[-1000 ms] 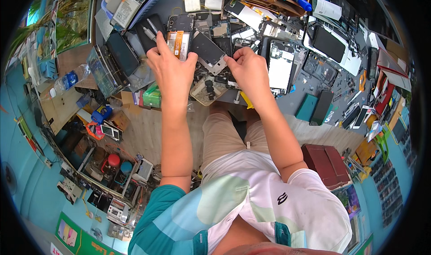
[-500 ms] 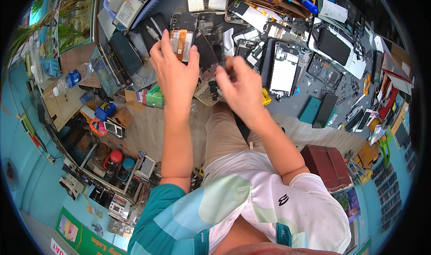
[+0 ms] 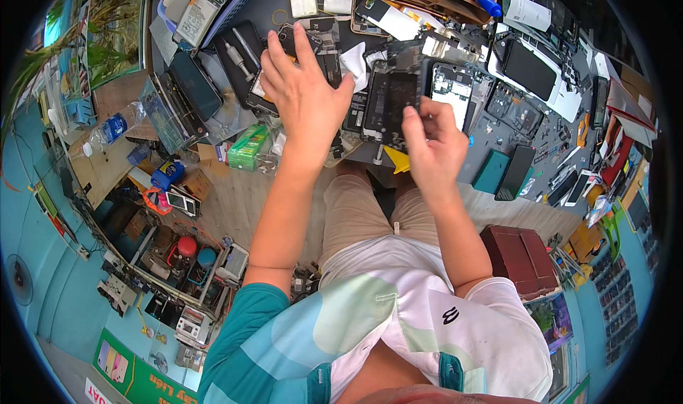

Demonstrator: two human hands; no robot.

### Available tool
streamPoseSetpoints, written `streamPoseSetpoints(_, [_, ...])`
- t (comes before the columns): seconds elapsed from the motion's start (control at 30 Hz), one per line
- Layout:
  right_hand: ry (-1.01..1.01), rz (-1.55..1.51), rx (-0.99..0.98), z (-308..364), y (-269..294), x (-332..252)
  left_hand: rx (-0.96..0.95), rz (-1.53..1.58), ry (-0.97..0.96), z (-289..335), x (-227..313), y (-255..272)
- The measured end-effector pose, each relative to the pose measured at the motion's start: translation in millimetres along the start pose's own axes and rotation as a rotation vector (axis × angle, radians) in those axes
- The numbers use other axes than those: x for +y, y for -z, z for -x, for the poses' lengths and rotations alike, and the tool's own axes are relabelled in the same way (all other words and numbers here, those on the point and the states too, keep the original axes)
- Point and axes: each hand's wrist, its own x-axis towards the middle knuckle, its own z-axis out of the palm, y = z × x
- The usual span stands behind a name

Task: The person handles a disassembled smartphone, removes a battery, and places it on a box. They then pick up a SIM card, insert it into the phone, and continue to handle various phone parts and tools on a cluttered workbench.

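Note:
My left hand (image 3: 306,102) is spread with its fingers apart, above a phone body (image 3: 262,94) that it partly covers; whether it touches it I cannot tell. A screwdriver (image 3: 238,61) lies in a black shell just left of it. My right hand (image 3: 435,142) is closed, thumb and fingers pinching the edge of a thin dark phone panel (image 3: 400,105), which is smeared by motion. The panel hangs over other phone parts on the bench, beside an opened phone (image 3: 449,84) with a white inner plate. A crumpled white tissue (image 3: 353,64) lies between my hands.
Stripped phones and loose parts crowd the bench. A silver-white device (image 3: 530,70) and a green phone cover (image 3: 491,173) lie right; a basket (image 3: 242,6) stands far left. Near the front edge are a green packet (image 3: 249,148) and a yellow piece (image 3: 396,160).
My right hand has moved right, carrying the dark panel away from the left hand. My left hand has shifted slightly right and up, over the phone with the orange strip, now mostly covered.

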Motion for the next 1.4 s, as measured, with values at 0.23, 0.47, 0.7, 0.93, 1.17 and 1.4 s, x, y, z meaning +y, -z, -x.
streamPoseSetpoints(0.23, [-0.017, -0.143, 0.049, -8.8, 27.0, 11.1, 0.027, -0.010, 0.001, -4.3, 2.1, -7.2])
streamPoseSetpoints(0.47, [-0.049, -0.240, 0.027, -6.7, 27.9, 23.4, 0.024, 0.276, 0.102, -15.0, -20.8, 16.0])
streamPoseSetpoints(0.7, [-0.062, -0.216, -0.069, -0.5, -2.2, 18.6, -0.022, 0.404, 0.162, -16.5, -36.5, 24.4])
streamPoseSetpoints(0.93, [-0.049, -0.149, -0.093, -0.5, -57.3, 8.9, -0.027, 0.381, 0.144, -14.7, -34.5, 24.3])
streamPoseSetpoints(1.17, [-0.215, -0.283, -0.151, 11.1, -81.4, 11.6, -0.001, 0.366, 0.137, -13.5, -39.3, 20.8])
streamPoseSetpoints(1.4, [-0.038, -0.049, -0.101, 12.3, -78.6, 23.6, -0.041, 0.388, 0.133, -14.4, -33.1, 21.3])
